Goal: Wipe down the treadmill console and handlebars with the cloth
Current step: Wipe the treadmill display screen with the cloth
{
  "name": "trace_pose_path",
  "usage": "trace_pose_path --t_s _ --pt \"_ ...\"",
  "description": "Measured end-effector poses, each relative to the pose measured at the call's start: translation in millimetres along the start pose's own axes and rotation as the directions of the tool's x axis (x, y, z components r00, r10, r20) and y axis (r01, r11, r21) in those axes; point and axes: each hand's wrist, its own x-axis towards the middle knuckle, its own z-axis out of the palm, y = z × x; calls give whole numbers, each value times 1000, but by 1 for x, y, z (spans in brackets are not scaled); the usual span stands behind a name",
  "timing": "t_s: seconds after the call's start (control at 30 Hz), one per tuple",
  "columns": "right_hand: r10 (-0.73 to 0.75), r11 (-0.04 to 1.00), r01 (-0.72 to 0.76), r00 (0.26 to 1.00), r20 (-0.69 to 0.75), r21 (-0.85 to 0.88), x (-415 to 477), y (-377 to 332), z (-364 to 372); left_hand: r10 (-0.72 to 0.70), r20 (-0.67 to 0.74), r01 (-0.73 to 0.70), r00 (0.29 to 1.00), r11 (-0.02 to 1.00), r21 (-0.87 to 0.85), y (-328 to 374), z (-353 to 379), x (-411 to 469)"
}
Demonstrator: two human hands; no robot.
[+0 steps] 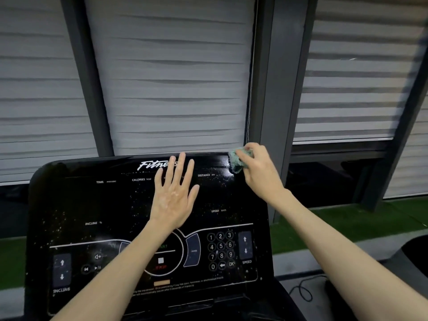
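1. Cloth (238,160), bunched and greenish, sits in the closed right hand (257,167), pressed on the console (92,205) at its top right corner.
2. Left hand (173,195) lies open and flat, fingers spread, bracing mid-panel.
3. Dusty specks cover the left side; overlapping strokes leftward, with light pressure near the keypad (220,250), would likely clean best.

a gym: treadmill console (143,218) facing blinds (171,77), green turf flooring (347,218) beyond.

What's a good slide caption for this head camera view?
Right hand presses a green cloth to the speckled treadmill console's top right corner; left hand lies open on the screen.
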Motion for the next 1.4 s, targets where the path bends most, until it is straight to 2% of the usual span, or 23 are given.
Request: trace_pose_path --t_s 0.13,0.2,0.33,0.47,0.63,0.83,1.13,1.27,1.4 --pt "-96 988 102 994 57 -119 -27 13 15 20 -31 -20 999 1000 5 -1 3 1" --pt "-74 995 80 993 96 -60 -32 20 21 22 -49 -21 999 1000 17 0 3 2" --pt "-45 999 45 999 22 2 -46 25 33 18 -69 -15 997 999 40 1 6 1" --pt "-45 998 45 999 -4 38 -112 18 43 18 -76 -14 997 999 51 0 5 1" --pt "-96 992 91 993 63 84 -190 15 53 12 -88 -7 996 999 51 1 7 1" --pt "-107 993 102 990 95 56 -145 22 45 13 -98 -8 995 999 50 2 7 1" --pt "-100 993 98 994 -33 -61 -31 31 25 13 -77 -9 997 999 44 2 4 1" --pt "-98 992 92 992 -76 -82 -30 27 29 12 -92 -9 996 999 36 2 5 1" --pt "-39 999 37 996 -86 -24 -69 23 38 9 -99 -6 995 999 34 2 6 1"
